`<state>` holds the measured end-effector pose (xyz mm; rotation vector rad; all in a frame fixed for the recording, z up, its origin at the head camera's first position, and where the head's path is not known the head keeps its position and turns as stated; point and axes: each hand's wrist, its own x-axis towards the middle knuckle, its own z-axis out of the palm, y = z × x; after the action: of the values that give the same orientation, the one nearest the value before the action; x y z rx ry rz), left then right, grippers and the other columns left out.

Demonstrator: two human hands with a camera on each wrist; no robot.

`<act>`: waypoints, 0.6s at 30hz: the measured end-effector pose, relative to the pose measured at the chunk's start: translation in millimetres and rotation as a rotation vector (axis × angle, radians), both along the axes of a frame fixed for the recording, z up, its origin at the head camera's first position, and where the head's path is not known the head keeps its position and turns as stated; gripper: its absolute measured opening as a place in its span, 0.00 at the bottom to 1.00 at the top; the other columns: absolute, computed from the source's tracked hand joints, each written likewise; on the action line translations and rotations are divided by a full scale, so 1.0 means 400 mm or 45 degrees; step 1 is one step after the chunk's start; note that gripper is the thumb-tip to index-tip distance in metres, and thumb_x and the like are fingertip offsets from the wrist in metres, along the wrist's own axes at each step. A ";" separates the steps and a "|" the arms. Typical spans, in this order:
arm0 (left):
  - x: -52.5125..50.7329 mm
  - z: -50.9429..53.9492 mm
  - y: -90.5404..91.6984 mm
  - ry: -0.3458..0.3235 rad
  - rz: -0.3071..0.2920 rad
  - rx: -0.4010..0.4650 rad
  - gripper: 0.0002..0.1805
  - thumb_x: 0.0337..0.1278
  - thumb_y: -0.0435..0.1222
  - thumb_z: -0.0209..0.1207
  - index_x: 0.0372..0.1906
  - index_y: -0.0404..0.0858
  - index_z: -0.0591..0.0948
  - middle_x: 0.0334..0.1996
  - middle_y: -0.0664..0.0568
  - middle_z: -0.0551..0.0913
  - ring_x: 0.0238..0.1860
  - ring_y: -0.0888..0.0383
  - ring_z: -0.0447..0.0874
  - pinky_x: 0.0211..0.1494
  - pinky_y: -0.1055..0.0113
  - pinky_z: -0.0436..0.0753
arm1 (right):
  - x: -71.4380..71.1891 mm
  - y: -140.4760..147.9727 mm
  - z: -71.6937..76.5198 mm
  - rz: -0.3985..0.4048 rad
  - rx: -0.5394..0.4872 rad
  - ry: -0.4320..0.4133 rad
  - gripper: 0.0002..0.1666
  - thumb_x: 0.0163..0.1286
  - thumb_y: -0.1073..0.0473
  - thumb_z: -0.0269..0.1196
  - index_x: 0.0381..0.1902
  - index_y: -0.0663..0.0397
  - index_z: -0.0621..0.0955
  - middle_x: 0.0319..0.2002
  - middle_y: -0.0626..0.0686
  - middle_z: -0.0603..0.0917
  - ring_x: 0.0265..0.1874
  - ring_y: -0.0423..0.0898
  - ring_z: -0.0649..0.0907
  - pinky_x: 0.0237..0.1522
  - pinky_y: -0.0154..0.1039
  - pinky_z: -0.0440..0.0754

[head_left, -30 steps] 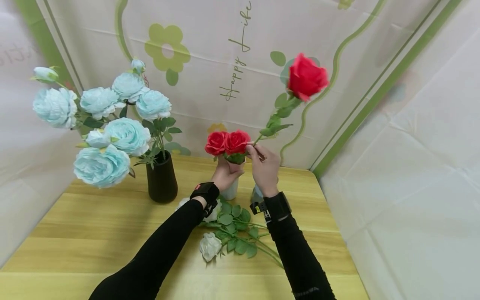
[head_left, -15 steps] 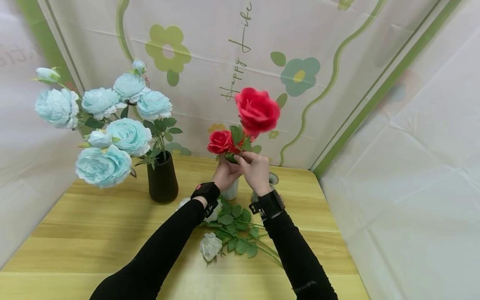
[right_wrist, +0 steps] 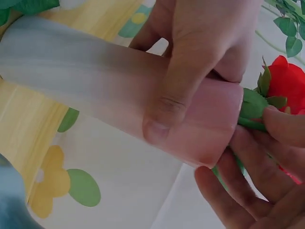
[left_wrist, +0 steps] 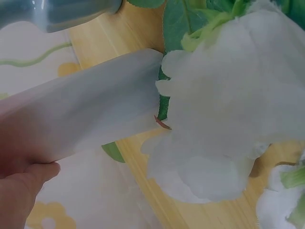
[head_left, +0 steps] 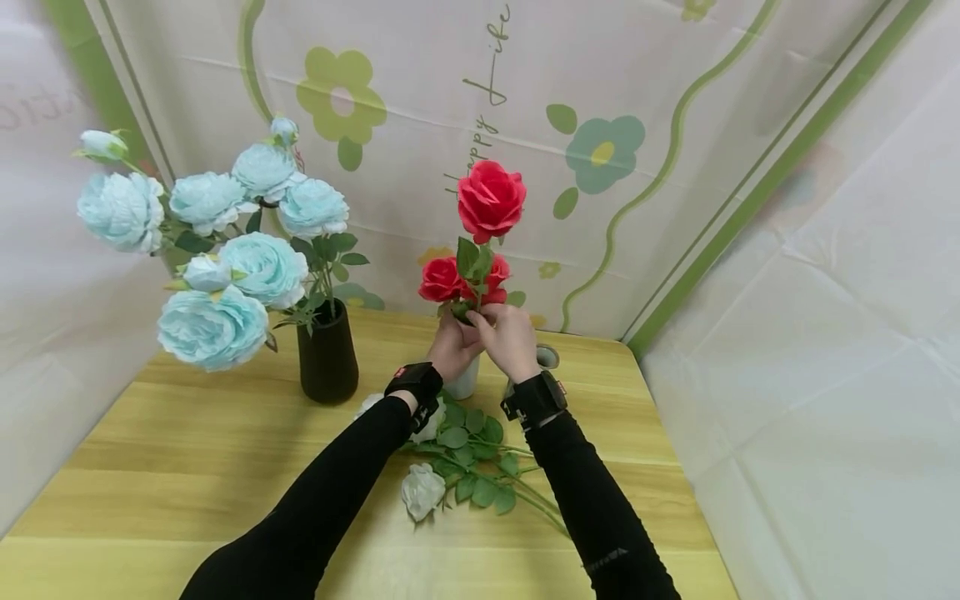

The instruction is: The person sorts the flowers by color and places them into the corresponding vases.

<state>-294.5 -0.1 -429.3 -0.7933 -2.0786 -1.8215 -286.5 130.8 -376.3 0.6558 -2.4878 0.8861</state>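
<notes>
In the head view my left hand (head_left: 450, 348) grips the upper part of a tall vase (head_left: 465, 381), which fades from pink at the mouth to pale grey below. The thumb presses its side in the right wrist view, where the vase wall (right_wrist: 81, 67) shows plainly. My right hand (head_left: 512, 343) pinches the green stem of a red rose (head_left: 491, 202) at the vase mouth, its fingertips by the rim. That bloom stands upright above two lower red roses (head_left: 441, 280) at the mouth. How deep the held stem reaches is hidden.
White roses (head_left: 423, 492) with leafy stems lie on the wooden table (head_left: 225, 500) in front of the vase. A black vase (head_left: 327, 362) with pale blue flowers (head_left: 212, 327) stands left. A blue-grey vase (head_left: 547, 357) stands behind my right wrist. Printed cloth walls enclose the table.
My right hand has brought the red rose leftward from the right side to the vase mouth, turning its stem from slanted to upright. The left hand has kept its grip on the vase.
</notes>
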 end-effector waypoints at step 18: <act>-0.067 -0.077 -0.001 -0.113 0.067 -0.130 0.39 0.62 0.29 0.64 0.71 0.33 0.54 0.68 0.39 0.61 0.67 0.51 0.65 0.69 0.59 0.66 | 0.004 0.006 -0.023 -0.087 0.014 0.121 0.08 0.68 0.58 0.68 0.34 0.56 0.90 0.32 0.53 0.83 0.31 0.47 0.79 0.29 0.39 0.75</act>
<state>-321.3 -0.6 -460.2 -0.6867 -2.2416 -1.7655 -284.7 133.1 -385.5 0.5983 -2.4171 0.7980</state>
